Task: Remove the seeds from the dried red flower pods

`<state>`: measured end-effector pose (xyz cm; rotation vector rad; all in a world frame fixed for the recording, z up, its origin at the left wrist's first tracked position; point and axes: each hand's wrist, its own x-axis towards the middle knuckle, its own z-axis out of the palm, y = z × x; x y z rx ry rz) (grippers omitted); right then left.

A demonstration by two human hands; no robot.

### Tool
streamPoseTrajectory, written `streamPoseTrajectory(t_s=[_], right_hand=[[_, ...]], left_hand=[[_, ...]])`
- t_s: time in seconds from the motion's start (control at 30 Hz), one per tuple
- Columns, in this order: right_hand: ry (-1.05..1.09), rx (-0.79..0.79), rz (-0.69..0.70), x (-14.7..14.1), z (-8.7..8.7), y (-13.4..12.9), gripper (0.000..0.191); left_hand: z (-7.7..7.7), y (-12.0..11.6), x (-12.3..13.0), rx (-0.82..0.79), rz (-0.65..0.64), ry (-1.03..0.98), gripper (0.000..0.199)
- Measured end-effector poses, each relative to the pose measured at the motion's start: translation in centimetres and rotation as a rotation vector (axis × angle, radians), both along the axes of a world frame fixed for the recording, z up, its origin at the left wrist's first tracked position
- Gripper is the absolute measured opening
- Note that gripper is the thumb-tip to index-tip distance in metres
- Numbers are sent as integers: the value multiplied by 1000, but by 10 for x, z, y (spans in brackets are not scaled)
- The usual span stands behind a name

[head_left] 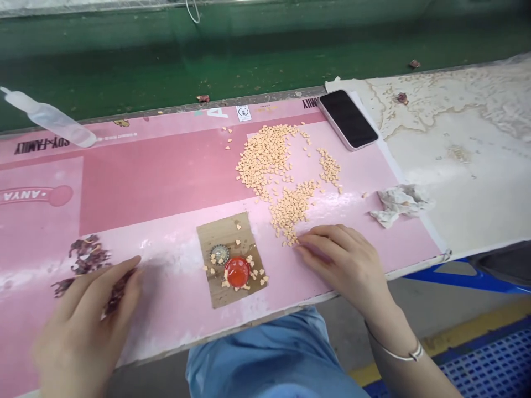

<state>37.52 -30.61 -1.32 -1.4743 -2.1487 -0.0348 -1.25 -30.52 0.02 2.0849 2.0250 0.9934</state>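
My right hand (346,260) is at the lower edge of a spread of small pale-yellow pieces (265,155). Its thumb and index finger come together there, and whatever lies between the tips is too small to make out. Over a loose heap of dark, dried, petal-like flakes (88,254) hovers my left hand (91,309), fingers apart and slightly blurred; some flakes show between thumb and index finger. Between the hands lies a brown card (226,229). On it are a small red round dish or cap (238,272), a metal bottle cap (219,254) and several pale pieces.
A phone (349,119) lies beyond the pale pieces. Right of them is a crumpled white tissue (400,203). A clear squeeze bottle (52,119) lies far left on the pink printed mat (166,177). A green channel (265,61) runs behind the table.
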Motion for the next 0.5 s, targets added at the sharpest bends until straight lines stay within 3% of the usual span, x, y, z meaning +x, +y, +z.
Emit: streamPoseTrajectory(t_s=[0.13, 0.33, 0.5], right_hand=[[-24, -38, 12, -4, 4, 5, 15], [-213, 40, 93, -4, 9, 17, 19], [-266, 119, 168, 1, 6, 22, 14]], left_hand=[[10, 2, 18, 65, -101, -29, 15], [23, -3, 23, -181, -320, -215, 33], [24, -12, 21, -225, -343, -274, 40]])
